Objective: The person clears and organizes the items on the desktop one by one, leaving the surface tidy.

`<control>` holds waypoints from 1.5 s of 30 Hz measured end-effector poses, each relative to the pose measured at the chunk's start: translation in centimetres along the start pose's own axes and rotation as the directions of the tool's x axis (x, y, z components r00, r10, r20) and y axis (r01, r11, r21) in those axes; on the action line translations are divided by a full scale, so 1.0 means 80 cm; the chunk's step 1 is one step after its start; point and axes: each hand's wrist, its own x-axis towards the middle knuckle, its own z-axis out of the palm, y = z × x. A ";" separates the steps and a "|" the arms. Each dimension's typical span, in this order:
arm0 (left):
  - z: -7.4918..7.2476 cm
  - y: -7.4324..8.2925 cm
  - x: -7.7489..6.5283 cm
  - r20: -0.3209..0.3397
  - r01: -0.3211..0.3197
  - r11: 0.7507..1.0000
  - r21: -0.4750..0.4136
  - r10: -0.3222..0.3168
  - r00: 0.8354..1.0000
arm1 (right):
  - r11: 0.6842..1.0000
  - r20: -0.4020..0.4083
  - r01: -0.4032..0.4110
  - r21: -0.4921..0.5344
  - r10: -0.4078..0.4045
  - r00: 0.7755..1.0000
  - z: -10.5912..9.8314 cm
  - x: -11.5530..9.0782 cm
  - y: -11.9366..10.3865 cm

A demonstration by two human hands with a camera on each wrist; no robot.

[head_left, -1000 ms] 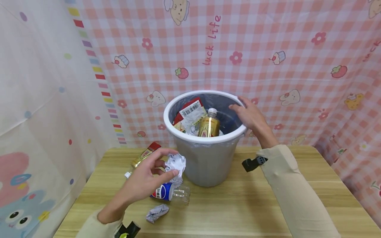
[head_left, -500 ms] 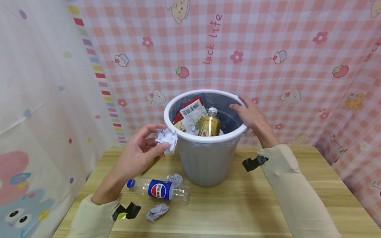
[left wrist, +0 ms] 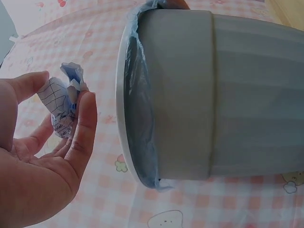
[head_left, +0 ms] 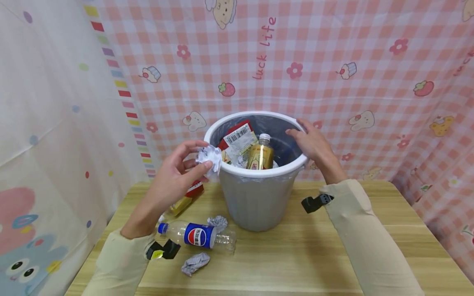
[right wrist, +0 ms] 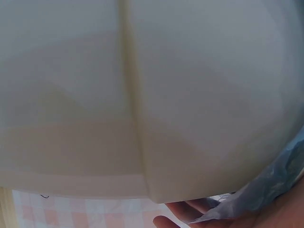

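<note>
My left hand (head_left: 166,179) pinches a crumpled ball of white paper (head_left: 209,157) between thumb and fingers, just outside the left rim of a grey trash bin (head_left: 255,201). In the left wrist view, printed lines show on the paper ball (left wrist: 59,102), and it is apart from the bin's mouth. My right hand (head_left: 314,144) grips the bin's right rim, thumb inside and fingers outside over the plastic liner (right wrist: 266,185). Inside the bin lie a gold-labelled bottle (head_left: 260,156) with a white cap, a red packet with a barcode label (head_left: 238,139) and some crumpled paper.
On the wooden table (head_left: 296,263) lies a clear plastic bottle (head_left: 200,235) with a blue Pepsi label. Crumpled paper balls lie in front of it (head_left: 195,263) and behind it. A red-and-gold item (head_left: 185,201) is partly hidden by my left arm. A checked curtain hangs behind.
My left hand has risen with the paper ball from low beside the bin to its left rim, uncovering the Pepsi bottle and another paper ball. The right hand stays on the rim.
</note>
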 end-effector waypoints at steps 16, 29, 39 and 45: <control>0.014 0.010 0.039 -0.050 0.026 1.000 0.000 -0.026 0.998 | 1.000 0.004 -0.012 -0.003 0.012 1.000 0.002 -0.001 0.001; 0.041 0.002 0.073 -0.038 -0.024 0.999 0.031 0.025 0.999 | 0.999 0.009 -0.036 -0.003 0.036 0.999 0.003 -0.001 0.006; 0.050 -0.009 0.086 -0.057 -0.060 0.993 0.105 0.066 0.996 | 1.000 0.013 -0.023 -0.002 0.023 1.000 0.003 -0.001 0.004; 0.054 -0.007 0.088 -0.112 -0.010 0.980 0.198 0.033 0.993 | 1.000 0.008 -0.015 0.010 0.014 1.000 0.001 -0.001 0.000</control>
